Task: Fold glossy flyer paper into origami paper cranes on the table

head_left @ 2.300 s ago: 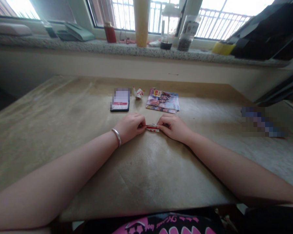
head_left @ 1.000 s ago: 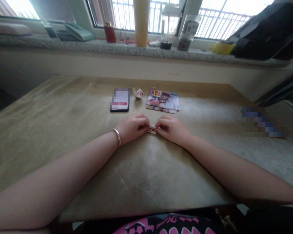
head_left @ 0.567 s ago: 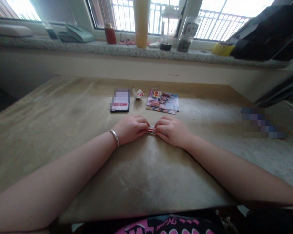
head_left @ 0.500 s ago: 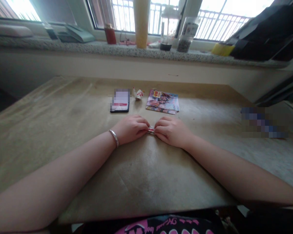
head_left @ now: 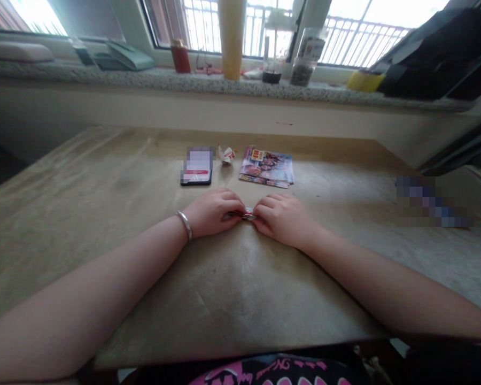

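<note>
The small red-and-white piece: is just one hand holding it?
No, the left hand and the right hand both pinch the small red-and-white piece, one from each side.

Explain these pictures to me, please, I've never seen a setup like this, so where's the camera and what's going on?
There is no machine here, just a person's two bare hands. Every picture comes from one camera worn on that person's head, looking forward and down.

The left hand, with a silvery bracelet at its wrist, and the right hand pinch a small red-and-white strip between them, perhaps paper; the fingers partly hide it.

Beyond them on the table lie a dark-edged flat device, a crumpled wrapper and some colourful leaflets. Far to the right is a bluish item, too blurred to identify.
</note>
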A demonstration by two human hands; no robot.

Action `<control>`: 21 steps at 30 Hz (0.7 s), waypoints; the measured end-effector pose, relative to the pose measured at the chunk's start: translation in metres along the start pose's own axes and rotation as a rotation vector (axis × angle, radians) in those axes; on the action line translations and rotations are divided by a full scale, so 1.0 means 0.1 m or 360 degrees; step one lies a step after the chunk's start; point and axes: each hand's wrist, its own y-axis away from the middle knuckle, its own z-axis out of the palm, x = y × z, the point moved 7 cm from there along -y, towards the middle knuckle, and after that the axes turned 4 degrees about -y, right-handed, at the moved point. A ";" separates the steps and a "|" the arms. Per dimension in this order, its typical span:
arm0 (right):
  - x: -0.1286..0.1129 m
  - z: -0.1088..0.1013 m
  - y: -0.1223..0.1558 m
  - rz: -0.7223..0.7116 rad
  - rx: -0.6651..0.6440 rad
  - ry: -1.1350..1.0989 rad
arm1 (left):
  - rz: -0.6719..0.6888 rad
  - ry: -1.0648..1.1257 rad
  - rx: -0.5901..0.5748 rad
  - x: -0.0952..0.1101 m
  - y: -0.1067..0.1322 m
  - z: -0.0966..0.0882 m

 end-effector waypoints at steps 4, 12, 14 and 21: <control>0.06 -0.01 -0.01 0.0142 0.0081 -0.0088 | -0.0055 -0.0027 -0.0011 0.00 -0.01 0.03; 0.19 0.00 0.00 0.0345 0.0189 -0.0396 | -0.0261 0.0002 0.0174 -0.05 -0.01 0.01; 0.16 -0.01 0.00 0.0279 0.0183 -0.0380 | -0.0271 0.0013 0.0233 -0.03 -0.01 -0.03; 0.11 -0.02 0.00 0.0185 0.0161 -0.0323 | -0.0308 0.0142 0.0403 0.02 -0.01 -0.12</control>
